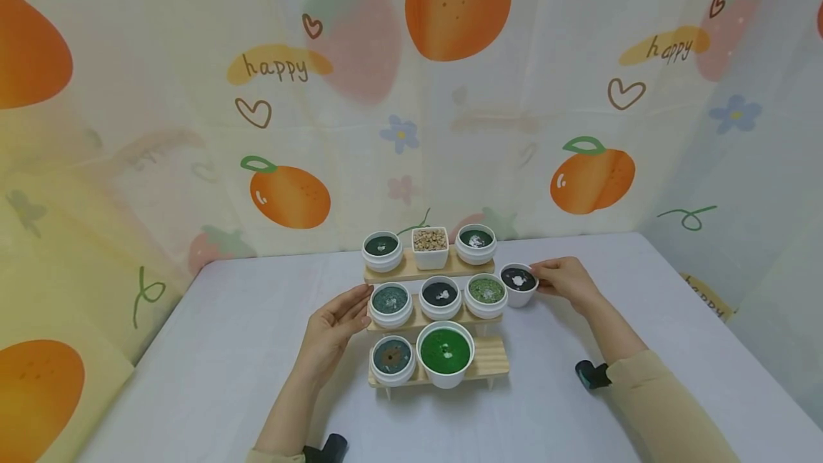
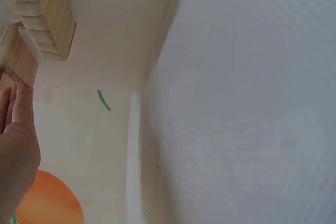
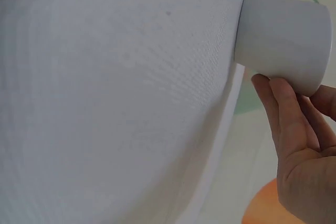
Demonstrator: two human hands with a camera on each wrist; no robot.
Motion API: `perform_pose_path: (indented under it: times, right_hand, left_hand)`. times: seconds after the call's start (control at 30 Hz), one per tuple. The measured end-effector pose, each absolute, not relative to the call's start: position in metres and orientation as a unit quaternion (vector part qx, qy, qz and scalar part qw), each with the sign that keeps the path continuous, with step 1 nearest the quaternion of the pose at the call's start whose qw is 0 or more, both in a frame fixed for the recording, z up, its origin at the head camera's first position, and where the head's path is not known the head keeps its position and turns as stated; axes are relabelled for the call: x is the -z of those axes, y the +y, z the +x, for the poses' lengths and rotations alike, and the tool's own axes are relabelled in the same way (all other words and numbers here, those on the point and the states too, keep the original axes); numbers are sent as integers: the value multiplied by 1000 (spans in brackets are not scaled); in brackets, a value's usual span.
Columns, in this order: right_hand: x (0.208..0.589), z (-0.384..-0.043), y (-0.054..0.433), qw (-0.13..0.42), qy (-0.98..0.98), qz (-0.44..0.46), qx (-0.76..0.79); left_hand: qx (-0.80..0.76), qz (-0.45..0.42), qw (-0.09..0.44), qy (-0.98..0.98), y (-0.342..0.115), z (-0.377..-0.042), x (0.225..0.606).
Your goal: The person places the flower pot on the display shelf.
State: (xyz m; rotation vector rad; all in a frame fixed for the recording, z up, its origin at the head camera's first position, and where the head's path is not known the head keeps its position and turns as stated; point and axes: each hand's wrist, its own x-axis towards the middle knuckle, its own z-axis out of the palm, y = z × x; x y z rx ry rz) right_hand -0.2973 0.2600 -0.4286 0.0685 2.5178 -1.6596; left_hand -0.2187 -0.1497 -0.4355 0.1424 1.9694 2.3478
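Observation:
A small white cup (image 1: 519,297) with a dark, white-flecked filling is at the right side of the tiered wooden stand (image 1: 495,356). My right hand (image 1: 569,282) pinches it at the rim; in the right wrist view the thumb and fingers (image 3: 286,106) hold its plain white side. At the stand's left side is my left hand (image 1: 331,331), its fingers fairly straight and close to a white pot (image 1: 390,315) with a teal filling on the middle tier. In the left wrist view the fingertips (image 2: 23,93) meet the wood of the stand; exact contact is partly hidden.
On the middle tier are a dark-filled pot (image 1: 440,309) and a speckled green pot (image 1: 486,309). Below stand a brown-and-teal pot (image 1: 393,377) and a larger green cup (image 1: 445,379). Two dark green pots and a square dish (image 1: 429,257) of grains occupy the top. A white cloth (image 1: 212,377) covers the table.

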Motion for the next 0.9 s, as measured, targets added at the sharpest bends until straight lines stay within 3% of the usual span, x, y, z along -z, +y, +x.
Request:
perform_pose_path:
  times: [0.9]
  right_hand:
    - [421, -286, 257, 16, 869, 28, 494]
  left_hand:
    - [-769, 58, 38, 636, -150, -219, 437]
